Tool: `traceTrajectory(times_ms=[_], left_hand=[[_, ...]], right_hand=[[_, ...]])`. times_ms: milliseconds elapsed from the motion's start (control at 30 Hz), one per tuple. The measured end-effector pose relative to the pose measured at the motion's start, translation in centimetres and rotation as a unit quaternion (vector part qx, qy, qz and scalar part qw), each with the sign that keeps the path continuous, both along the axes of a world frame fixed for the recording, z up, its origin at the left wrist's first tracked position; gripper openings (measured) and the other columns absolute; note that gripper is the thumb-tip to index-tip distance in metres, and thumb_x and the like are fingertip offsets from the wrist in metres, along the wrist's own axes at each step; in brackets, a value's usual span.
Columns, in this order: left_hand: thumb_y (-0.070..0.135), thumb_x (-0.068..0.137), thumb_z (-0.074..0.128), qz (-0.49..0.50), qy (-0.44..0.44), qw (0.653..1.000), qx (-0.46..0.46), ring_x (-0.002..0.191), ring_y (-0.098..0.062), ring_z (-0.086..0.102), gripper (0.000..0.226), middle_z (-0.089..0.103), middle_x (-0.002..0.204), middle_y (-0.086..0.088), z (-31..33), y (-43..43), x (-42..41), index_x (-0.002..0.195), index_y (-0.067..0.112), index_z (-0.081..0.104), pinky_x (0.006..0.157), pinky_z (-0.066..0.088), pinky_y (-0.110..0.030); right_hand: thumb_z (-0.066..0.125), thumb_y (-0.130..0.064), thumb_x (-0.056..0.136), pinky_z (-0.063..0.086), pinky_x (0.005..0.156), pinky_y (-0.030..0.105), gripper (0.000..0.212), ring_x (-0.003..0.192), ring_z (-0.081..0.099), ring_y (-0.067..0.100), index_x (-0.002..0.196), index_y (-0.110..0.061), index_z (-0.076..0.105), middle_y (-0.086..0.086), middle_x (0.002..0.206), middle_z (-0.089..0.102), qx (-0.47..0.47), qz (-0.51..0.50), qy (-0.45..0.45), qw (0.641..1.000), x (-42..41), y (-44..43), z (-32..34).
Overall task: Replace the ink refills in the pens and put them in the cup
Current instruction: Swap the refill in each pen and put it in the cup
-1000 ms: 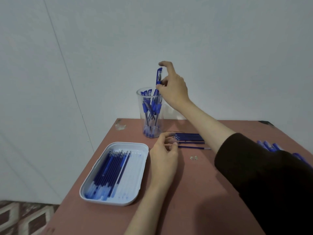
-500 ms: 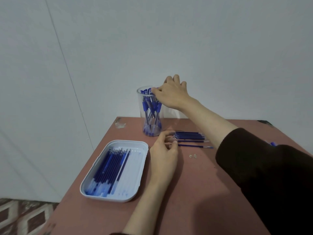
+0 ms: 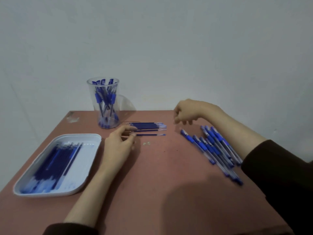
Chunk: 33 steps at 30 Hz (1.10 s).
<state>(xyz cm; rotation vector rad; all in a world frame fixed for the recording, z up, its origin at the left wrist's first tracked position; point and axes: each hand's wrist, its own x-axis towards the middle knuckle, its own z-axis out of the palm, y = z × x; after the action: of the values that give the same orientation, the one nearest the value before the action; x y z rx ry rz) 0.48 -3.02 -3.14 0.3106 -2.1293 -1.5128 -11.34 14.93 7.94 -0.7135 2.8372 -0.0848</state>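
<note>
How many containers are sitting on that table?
2: a clear cup at the back, holding pens, and a white tray at the front left, holding refills. The sleeve at the right edge may hide others.

Dim, bluish light is falling flat over everything. A soft shadow is pooling on the table (image 3: 159, 168) at lower centre; the cup (image 3: 103, 106) is throwing a faint one rightward on the wall (image 3: 169, 48). The right hand (image 3: 188, 111) and loose pens (image 3: 215, 148) are smearing with motion blur. Edges are splaying, wide-angle.
</note>
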Motion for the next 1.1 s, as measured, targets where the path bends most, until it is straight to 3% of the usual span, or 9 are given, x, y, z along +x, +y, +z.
traceTrajectory(times_ms=[133, 233, 367, 500, 567, 667, 767, 1000, 1100], left_hand=[[0.004, 0.088, 0.059, -0.004, -0.003, 1.000, -0.009, 0.047, -0.008, 0.054, 0.025, 0.064, 0.065, -0.003, 0.1, 0.1, 0.3, 0.083, 0.028, 0.066, 0.061, 0.048, -0.027], [0.003, 0.089, 0.057, -0.007, -0.008, 1.000, -0.013, 0.051, -0.013, 0.056, 0.029, 0.065, 0.068, -0.004, 0.2, 0.2, 0.4, 0.080, 0.030, 0.065, 0.065, 0.048, -0.029], [0.005, 0.087, 0.060, -0.022, -0.021, 0.999, -0.038, 0.059, -0.017, 0.060, 0.028, 0.067, 0.064, -0.002, 0.1, 0.3, 0.3, 0.077, 0.030, 0.066, 0.069, 0.049, -0.028], [0.008, 0.084, 0.063, -0.034, -0.043, 0.993, -0.106, 0.064, -0.007, 0.060, 0.023, 0.062, 0.054, 0.013, 0.0, 0.6, 0.3, 0.073, 0.028, 0.068, 0.065, 0.042, -0.013], [0.009, 0.084, 0.063, -0.043, -0.049, 0.989, -0.131, 0.065, -0.001, 0.059, 0.022, 0.062, 0.058, 0.017, 0.1, 0.7, 0.4, 0.075, 0.028, 0.069, 0.065, 0.040, -0.010], [0.010, 0.086, 0.061, -0.082, -0.064, 0.971, -0.213, 0.078, -0.005, 0.061, 0.021, 0.066, 0.072, 0.017, 0.0, 0.9, 0.4, 0.081, 0.027, 0.072, 0.071, 0.041, -0.009], [0.005, 0.083, 0.057, -0.077, -0.055, 0.967, -0.236, 0.095, -0.016, 0.061, 0.026, 0.068, 0.086, 0.015, -0.3, 0.9, 0.2, 0.086, 0.026, 0.072, 0.087, 0.046, -0.029], [-0.002, 0.080, 0.054, 0.005, -0.053, 0.985, -0.163, 0.080, -0.011, 0.061, 0.028, 0.066, 0.082, 0.011, 0.1, 0.6, 0.3, 0.082, 0.020, 0.070, 0.068, 0.037, -0.021], [-0.002, 0.080, 0.052, 0.005, -0.046, 0.987, -0.157, 0.081, -0.010, 0.060, 0.029, 0.065, 0.082, 0.013, 0.2, 0.6, 0.3, 0.081, 0.021, 0.070, 0.070, 0.038, -0.020]], right_hand=[[0.066, -0.037, 0.084, 0.049, 0.064, 0.027, 0.028, 0.071, 0.067, 0.020, 0.096, -0.011, 0.067, 0.005, 0.083, 0.071, 0.085, -0.054, 0.003, 0.995, 0.1, 2.7, -2.0], [0.064, -0.051, 0.082, 0.041, 0.059, 0.025, 0.038, 0.075, 0.062, 0.018, 0.091, -0.014, 0.067, -0.002, 0.074, 0.063, 0.093, -0.073, 0.057, 0.991, 0.2, 3.7, -3.5], [0.067, -0.040, 0.078, 0.036, 0.053, 0.026, 0.031, 0.069, 0.055, 0.021, 0.075, -0.010, 0.062, 0.002, 0.066, 0.056, -0.011, -0.082, 0.061, 0.995, -0.2, 4.1, -5.4], [0.063, -0.028, 0.074, 0.030, 0.051, 0.027, 0.027, 0.060, 0.045, 0.021, 0.061, -0.010, 0.047, 0.004, 0.060, 0.048, -0.100, -0.096, 0.070, 0.988, -0.1, 3.4, -5.9], [0.061, -0.025, 0.075, 0.028, 0.054, 0.028, 0.029, 0.058, 0.038, 0.018, 0.063, -0.013, 0.038, 0.003, 0.061, 0.044, -0.188, -0.096, 0.059, 0.976, 0.2, 2.6, -5.4], [0.062, -0.025, 0.080, 0.031, 0.055, 0.028, 0.025, 0.058, 0.041, 0.016, 0.070, -0.012, 0.043, 0.003, 0.064, 0.051, -0.281, -0.060, 0.052, 0.956, 0.9, 0.8, -4.6], [0.061, -0.022, 0.081, 0.041, 0.054, 0.026, 0.013, 0.057, 0.052, 0.016, 0.078, -0.013, 0.052, 0.002, 0.072, 0.062, -0.278, 0.021, 0.009, 0.960, 2.2, -1.1, -4.4], [0.063, -0.021, 0.080, 0.038, 0.061, 0.024, 0.006, 0.073, 0.051, 0.013, 0.082, -0.020, 0.057, -0.004, 0.081, 0.060, -0.243, 0.090, 0.000, 0.966, 2.6, -3.3, -7.0], [0.062, -0.022, 0.083, 0.038, 0.064, 0.025, 0.009, 0.079, 0.051, 0.016, 0.082, -0.020, 0.054, -0.002, 0.088, 0.062, -0.246, 0.083, 0.004, 0.966, 2.2, -3.5, -7.2]])
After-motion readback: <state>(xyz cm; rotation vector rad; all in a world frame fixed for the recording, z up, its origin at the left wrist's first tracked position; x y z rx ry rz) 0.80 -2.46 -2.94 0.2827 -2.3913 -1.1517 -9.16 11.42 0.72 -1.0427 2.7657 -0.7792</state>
